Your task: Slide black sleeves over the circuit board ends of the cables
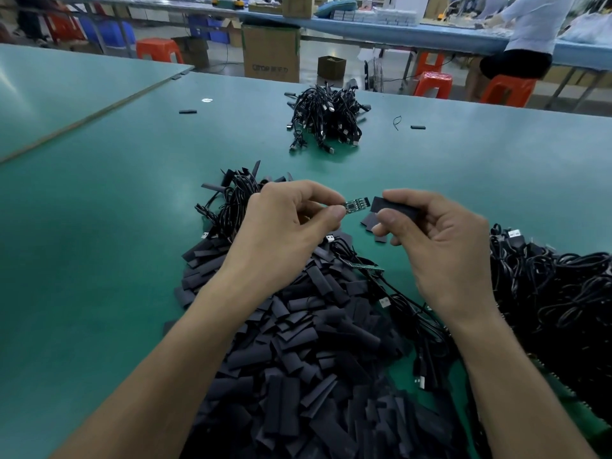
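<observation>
View from a head-worn camera looking down at a person's two bare hands over a green table point(99, 243). The left hand point(284, 226) pinches a small green circuit board point(356, 204) between thumb and forefinger, with the board's free end pointing right; the other fingers are curled under. The right hand point(443, 250) grips a flat black sleeve point(394, 207) between thumb and curled fingers, its open end facing the board. Board and sleeve are level with each other and just apart, not touching. Below the hands, a large heap of loose black sleeves point(314, 359) covers the near part of the table. A second circuit board point(366, 267) on a black cable lies on top of that heap, between the two wrists. A thick tangle of black cables point(556, 299) sits on the right, beyond the right wrist, and a smaller bunch of cables point(231, 203) lies just behind the left hand. Farther back, well apart, is another bundle of cables with USB plugs point(326, 120). In the background, a cardboard box point(271, 53) stands on the floor, and a person in a white top point(533, 24) sits at another bench.
</observation>
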A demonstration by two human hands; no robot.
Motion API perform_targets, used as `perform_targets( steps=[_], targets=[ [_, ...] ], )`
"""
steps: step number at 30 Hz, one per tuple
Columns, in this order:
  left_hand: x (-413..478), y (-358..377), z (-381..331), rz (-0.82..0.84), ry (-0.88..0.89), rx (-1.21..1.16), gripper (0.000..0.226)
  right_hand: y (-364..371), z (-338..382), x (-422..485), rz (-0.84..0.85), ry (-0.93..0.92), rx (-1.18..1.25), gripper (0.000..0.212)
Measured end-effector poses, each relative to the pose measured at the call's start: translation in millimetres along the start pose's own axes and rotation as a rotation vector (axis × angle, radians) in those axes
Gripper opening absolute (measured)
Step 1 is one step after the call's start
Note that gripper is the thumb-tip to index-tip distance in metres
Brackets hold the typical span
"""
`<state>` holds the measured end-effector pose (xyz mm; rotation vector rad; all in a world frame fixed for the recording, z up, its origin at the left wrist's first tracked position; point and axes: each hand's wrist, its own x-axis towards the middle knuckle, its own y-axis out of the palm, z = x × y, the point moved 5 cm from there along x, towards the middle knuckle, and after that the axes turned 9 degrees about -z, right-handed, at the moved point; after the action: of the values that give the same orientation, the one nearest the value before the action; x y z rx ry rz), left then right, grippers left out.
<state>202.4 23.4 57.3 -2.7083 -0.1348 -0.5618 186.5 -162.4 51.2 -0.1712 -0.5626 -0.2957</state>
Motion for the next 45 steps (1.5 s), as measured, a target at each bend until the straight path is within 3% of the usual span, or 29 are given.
perform_targets(
  steps=[19, 34, 39, 45],
  targets=[
    [-1.9, 5.3, -1.0, 0.048, -0.024, -0.056, 0.006, 2.6, -0.6, -3.3, -0.026, -0.021, 0.03, 0.02],
    [-2.7, 11.4, 6.8, 0.281, -0.053, -0.126, 0.013, 7.5, -1.2, -3.3, 0.331, 0.112, 0.099, 0.021],
    [-1.1, 8.7, 10.4, 0.216, -0.101, -0.168, 0.018, 8.5, -0.1, -2.1, 0.265, 0.104, 0.113, 0.017],
    [-1.1, 6.0, 8.9, 0.187, -0.061, 0.001, 0.013, 6.2, -2.3, -0.3, 0.172, 0.108, 0.093, 0.018]
  ],
)
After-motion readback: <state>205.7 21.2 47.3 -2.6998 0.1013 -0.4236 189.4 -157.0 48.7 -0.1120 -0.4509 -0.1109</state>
